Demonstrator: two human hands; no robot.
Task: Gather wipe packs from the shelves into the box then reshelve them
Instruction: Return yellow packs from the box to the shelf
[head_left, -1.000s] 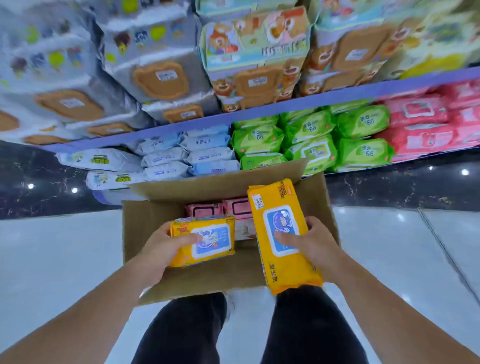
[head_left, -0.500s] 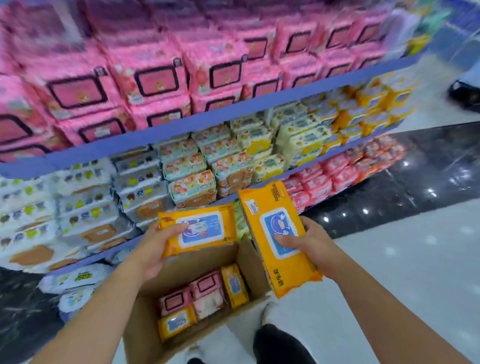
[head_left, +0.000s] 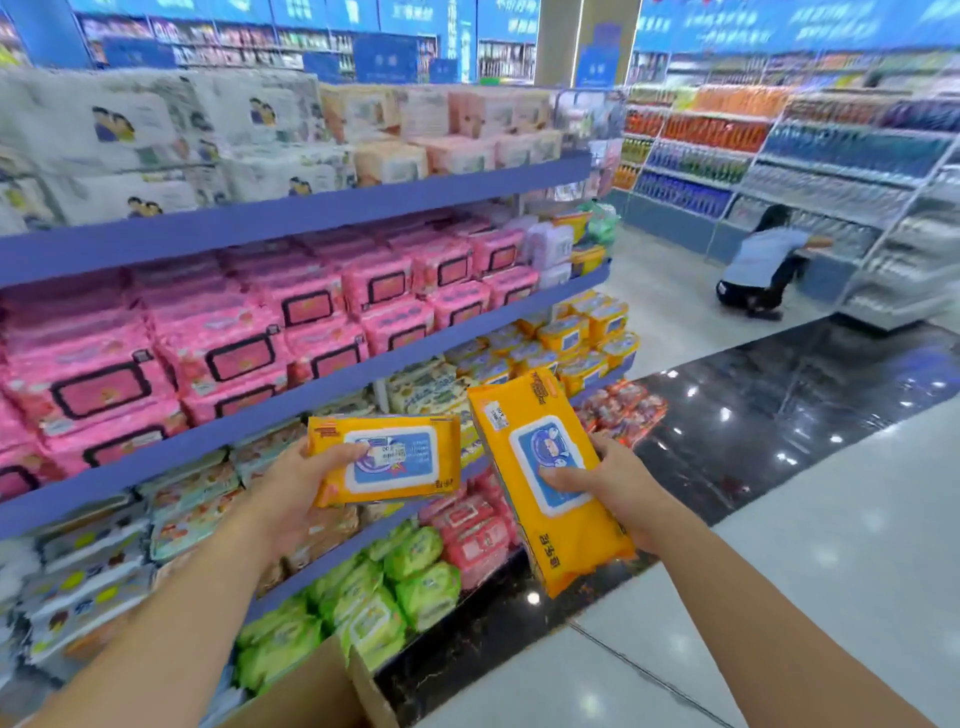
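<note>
My left hand (head_left: 291, 486) grips a small yellow wipe pack (head_left: 387, 457) with a blue lid, held flat in front of the shelves. In my right hand (head_left: 615, 480) is a larger yellow wipe pack (head_left: 550, 478), tilted with its long side running down and to the right. Both packs hang in the air at about the level of the third shelf. Only a corner of the cardboard box (head_left: 317, 693) shows at the bottom edge, below my left forearm. More yellow packs (head_left: 576, 338) sit at the far right end of the third shelf.
Blue shelves (head_left: 322, 213) run along the left, stacked with white, pink, multicoloured, green and red packs. A dark glossy floor strip (head_left: 779, 410) borders the shelf base, with pale tiles to the right. A person (head_left: 763, 270) crouches at distant shelving on the right.
Both hands have lifted the yellow packs up out of the box and toward the shelves. My view has swung up and right, so the box has dropped to the bottom edge.
</note>
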